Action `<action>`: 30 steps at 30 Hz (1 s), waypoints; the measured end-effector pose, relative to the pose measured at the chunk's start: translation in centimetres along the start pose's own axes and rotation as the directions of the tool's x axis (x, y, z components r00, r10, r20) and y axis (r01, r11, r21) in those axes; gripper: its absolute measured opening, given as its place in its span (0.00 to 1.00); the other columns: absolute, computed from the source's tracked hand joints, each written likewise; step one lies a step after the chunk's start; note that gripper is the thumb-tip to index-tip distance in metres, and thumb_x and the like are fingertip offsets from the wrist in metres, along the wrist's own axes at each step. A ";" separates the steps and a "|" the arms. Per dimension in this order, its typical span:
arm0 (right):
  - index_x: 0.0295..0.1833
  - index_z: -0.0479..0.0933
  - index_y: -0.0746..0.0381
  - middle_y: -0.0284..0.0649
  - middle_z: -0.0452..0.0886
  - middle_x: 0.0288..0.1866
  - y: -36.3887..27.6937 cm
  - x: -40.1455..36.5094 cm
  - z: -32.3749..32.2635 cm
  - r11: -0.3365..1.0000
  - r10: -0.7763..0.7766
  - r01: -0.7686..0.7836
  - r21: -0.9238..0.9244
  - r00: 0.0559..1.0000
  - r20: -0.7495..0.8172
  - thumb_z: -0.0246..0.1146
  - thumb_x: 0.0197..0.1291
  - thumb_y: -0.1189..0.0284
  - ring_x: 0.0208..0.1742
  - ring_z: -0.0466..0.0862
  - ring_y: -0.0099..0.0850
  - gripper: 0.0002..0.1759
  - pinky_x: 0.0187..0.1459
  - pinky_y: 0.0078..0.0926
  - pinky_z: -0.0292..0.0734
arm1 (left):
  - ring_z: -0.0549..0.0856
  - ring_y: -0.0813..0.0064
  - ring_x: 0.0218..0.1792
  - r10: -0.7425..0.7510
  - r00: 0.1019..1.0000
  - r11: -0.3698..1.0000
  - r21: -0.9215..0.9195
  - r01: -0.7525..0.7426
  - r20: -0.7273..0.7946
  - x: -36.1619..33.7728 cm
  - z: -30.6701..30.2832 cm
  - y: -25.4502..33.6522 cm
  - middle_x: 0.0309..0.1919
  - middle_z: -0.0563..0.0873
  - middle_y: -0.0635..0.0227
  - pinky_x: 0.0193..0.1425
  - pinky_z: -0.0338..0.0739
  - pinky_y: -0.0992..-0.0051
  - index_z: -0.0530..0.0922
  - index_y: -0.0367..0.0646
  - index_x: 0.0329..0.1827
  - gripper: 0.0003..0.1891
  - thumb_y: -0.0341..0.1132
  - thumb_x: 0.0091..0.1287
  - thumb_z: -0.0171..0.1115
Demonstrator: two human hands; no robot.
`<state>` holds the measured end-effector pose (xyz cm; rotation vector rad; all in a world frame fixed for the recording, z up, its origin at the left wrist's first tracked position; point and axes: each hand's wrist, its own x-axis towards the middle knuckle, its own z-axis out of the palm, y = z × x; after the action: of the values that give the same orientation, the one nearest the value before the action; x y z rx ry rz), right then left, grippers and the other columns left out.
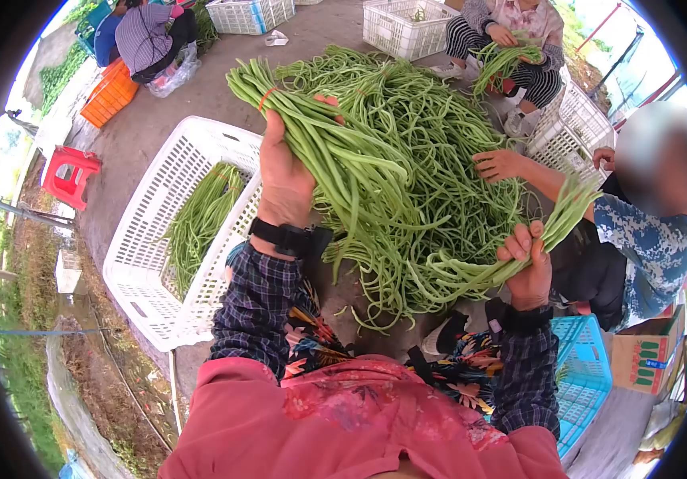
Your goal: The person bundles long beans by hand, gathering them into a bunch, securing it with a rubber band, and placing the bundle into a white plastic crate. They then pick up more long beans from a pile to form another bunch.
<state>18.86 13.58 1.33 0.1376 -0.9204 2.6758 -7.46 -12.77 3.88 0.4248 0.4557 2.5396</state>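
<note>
My left hand (pixel 286 172) is wrapped round a thick bundle of long green beans (pixel 323 144), held up over the pile. An orange-red band (pixel 266 99) circles the bundle near its upper end. At the right, my right hand (pixel 527 263) grips a smaller bunch of long beans (pixel 564 215); the ends stick out past my fingers and the rest trails left onto the pile. Between and beyond both hands lies a large, tangled heap of long green beans (pixel 431 120) on the ground.
A white crate (pixel 140 239) with beans (pixel 203 223) stands at my left; a blue crate (pixel 587 375) and a cardboard box (pixel 639 359) are at right. A co-worker's hand (pixel 499 164) reaches to the heap. Another person (pixel 519 48) holds beans. A red stool (pixel 72 176) stands far left.
</note>
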 end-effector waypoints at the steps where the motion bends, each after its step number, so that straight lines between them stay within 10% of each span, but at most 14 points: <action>1: 0.46 0.66 0.53 0.28 0.62 0.32 -0.1 0.2 0.6 0.996 -0.013 0.013 -0.086 1.000 0.001 0.61 0.61 0.67 0.31 0.65 0.22 0.12 0.40 0.27 0.65 | 0.77 0.55 0.48 -0.012 1.000 1.000 0.004 0.012 0.001 0.1 -0.1 0.9 0.54 0.75 0.52 0.56 0.74 0.59 0.67 0.31 0.58 0.30 0.53 0.68 0.47; 5: 0.44 0.65 0.52 0.28 0.60 0.28 -2.5 0.3 1.3 0.963 -0.141 0.109 -0.245 0.984 -0.113 0.57 0.64 0.63 0.30 0.64 0.23 0.09 0.40 0.28 0.65 | 0.78 0.55 0.50 -0.162 0.959 0.986 0.001 0.166 0.232 1.4 -2.4 3.9 0.53 0.77 0.49 0.57 0.73 0.59 0.69 0.31 0.56 0.33 0.57 0.66 0.49; 11: 0.46 0.67 0.54 0.27 0.62 0.27 -11.1 -2.7 3.0 0.848 -0.475 0.424 -0.319 0.874 -0.103 0.56 0.63 0.60 0.30 0.65 0.21 0.12 0.42 0.27 0.67 | 0.75 0.61 0.51 -0.036 0.984 0.988 0.145 0.061 -0.172 1.8 -6.2 3.8 0.47 0.77 0.58 0.59 0.69 0.57 0.70 0.39 0.55 0.22 0.48 0.68 0.51; 17: 0.48 0.66 0.57 0.30 0.65 0.28 -17.9 -10.1 8.9 0.510 -0.781 0.604 -0.612 0.624 -0.036 0.56 0.64 0.60 0.31 0.67 0.24 0.14 0.45 0.31 0.68 | 0.75 0.60 0.53 -0.064 0.992 0.971 0.221 0.087 -0.106 3.6 -7.4 3.5 0.49 0.78 0.56 0.61 0.68 0.57 0.70 0.34 0.54 0.25 0.49 0.68 0.51; 21: 0.48 0.66 0.59 0.33 0.68 0.31 -23.6 -16.2 14.5 0.213 -0.857 0.575 -0.790 0.498 0.131 0.55 0.66 0.64 0.34 0.70 0.26 0.12 0.48 0.35 0.69 | 0.74 0.60 0.55 -0.255 0.967 0.960 0.114 0.255 -0.016 5.2 -7.7 2.7 0.51 0.76 0.57 0.65 0.64 0.55 0.68 0.34 0.56 0.24 0.46 0.66 0.55; 30: 0.43 0.65 0.64 0.39 0.69 0.30 -29.0 -25.3 26.2 0.050 -0.888 0.510 -0.859 0.415 0.195 0.54 0.65 0.73 0.34 0.71 0.30 0.06 0.50 0.38 0.70 | 0.74 0.59 0.55 -0.177 0.965 0.958 0.190 0.214 -0.196 6.3 -3.2 -0.8 0.51 0.76 0.56 0.65 0.64 0.55 0.66 0.33 0.58 0.26 0.48 0.72 0.40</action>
<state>51.85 12.72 34.18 -0.1469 -1.3773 0.9734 -13.47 -9.50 2.03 0.2162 0.7976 2.3533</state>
